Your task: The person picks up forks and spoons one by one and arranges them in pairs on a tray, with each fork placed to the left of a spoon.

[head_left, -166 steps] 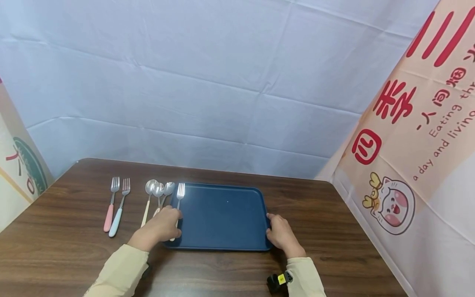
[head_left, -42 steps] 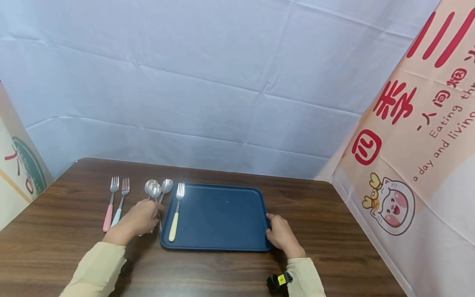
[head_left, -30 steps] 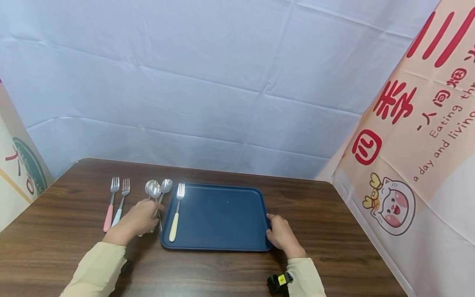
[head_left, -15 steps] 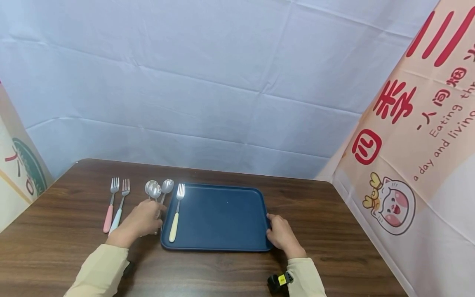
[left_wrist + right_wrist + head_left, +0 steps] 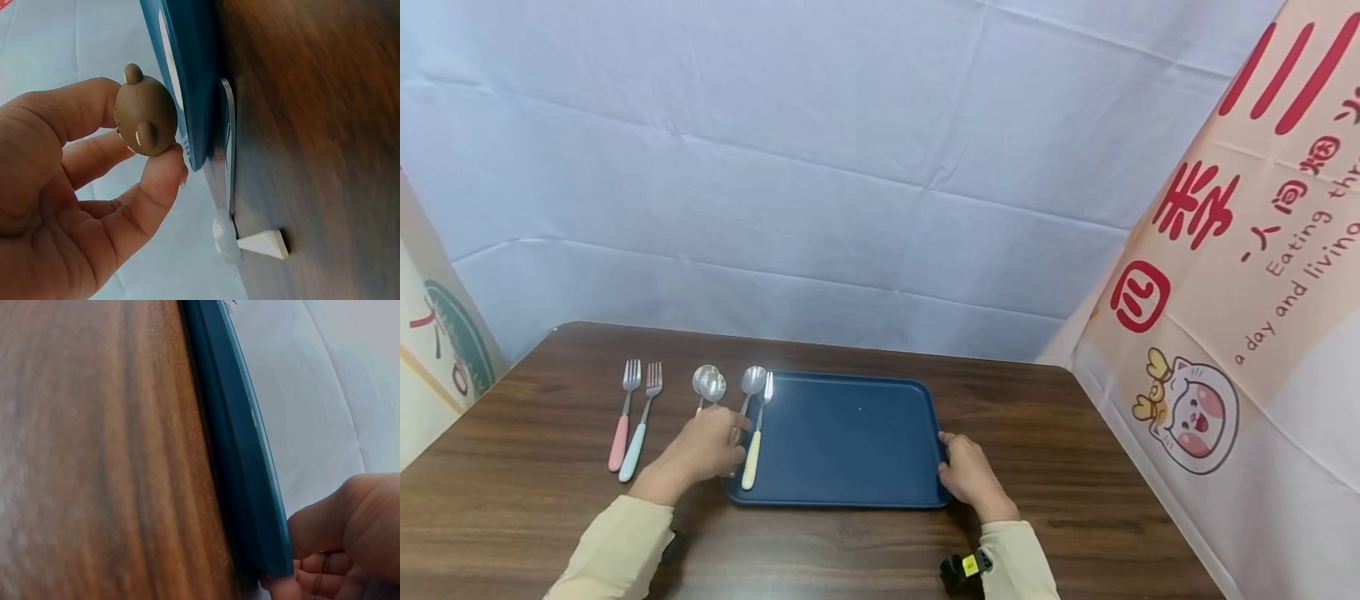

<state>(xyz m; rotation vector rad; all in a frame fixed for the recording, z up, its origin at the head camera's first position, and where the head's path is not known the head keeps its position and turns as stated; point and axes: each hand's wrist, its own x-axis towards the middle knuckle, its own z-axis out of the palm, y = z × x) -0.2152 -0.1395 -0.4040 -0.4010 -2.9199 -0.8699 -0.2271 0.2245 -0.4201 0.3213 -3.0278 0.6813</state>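
My left hand pinches a metal spoon by its handle. In the left wrist view, the handle ends in a brown bear-head knob between thumb and fingers. The spoon's bowl is over the left rim of the blue tray, close beside a fork with a cream handle lying on that tray. With thumb and fingers, my right hand grips the tray's right edge; the right wrist view shows the hand at the tray's side.
Two more spoons lie left of the tray, partly hidden by my left hand. Farther left, a pink-handled fork and a light-blue-handled fork lie on the wooden table. A white cloth hangs behind the table.
Earlier, my left hand left the cream-handled fork on the tray and moved to the spoons. Since half a second ago it has carried one spoon right, over the tray's edge. My right hand stays put.
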